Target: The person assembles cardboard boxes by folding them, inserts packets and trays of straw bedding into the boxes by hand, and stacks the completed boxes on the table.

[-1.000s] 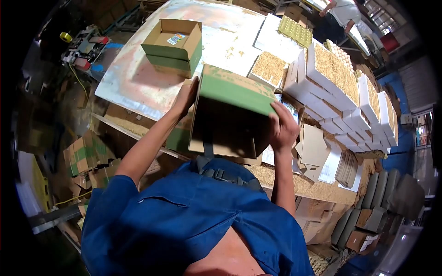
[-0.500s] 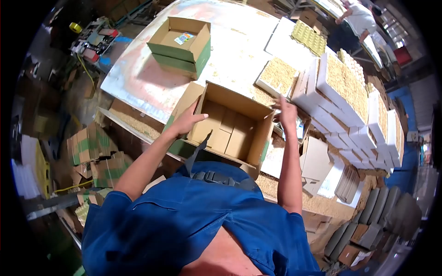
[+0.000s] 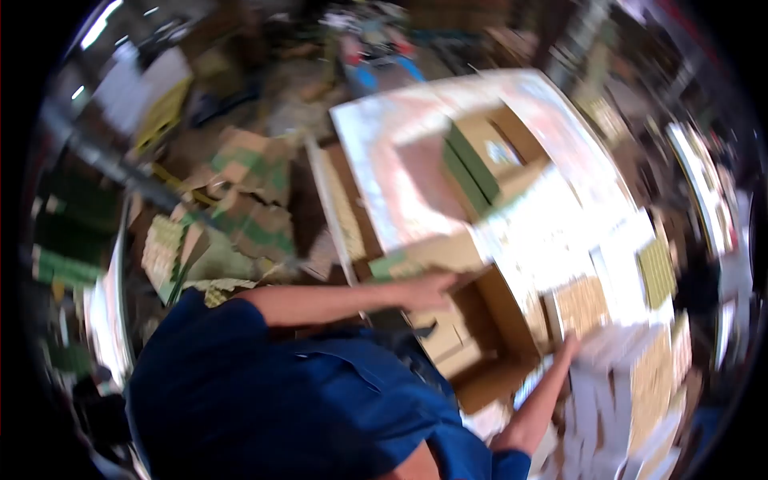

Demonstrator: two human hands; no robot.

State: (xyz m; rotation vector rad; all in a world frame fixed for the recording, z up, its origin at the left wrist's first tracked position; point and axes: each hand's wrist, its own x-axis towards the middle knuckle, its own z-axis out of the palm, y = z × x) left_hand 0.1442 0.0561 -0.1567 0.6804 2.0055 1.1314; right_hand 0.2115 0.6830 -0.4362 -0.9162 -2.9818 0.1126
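Note:
An open cardboard box [image 3: 472, 336], its inside facing up, sits at the near edge of the table. My left hand [image 3: 432, 291] is at the box's upper left side, its fingers smeared by motion. Right of the box, my right hand [image 3: 566, 349] is beside a small tray of brown shavings [image 3: 582, 307], also blurred, and its grip cannot be made out. A second open box [image 3: 490, 160], green outside with a colourful label inside, stands farther back on the table.
The pale stained table [image 3: 384, 144] spans the middle. White trays of shavings [image 3: 604, 392] are stacked at the lower right, near a yellowish egg tray [image 3: 657, 274]. Green-printed cardboard [image 3: 252, 228] lies on the left, by a metal pole [image 3: 120, 168].
The view has swung round and blurred. The near box was turned from facing me to open side up, and my right hand left its rim and moved beside the small tray.

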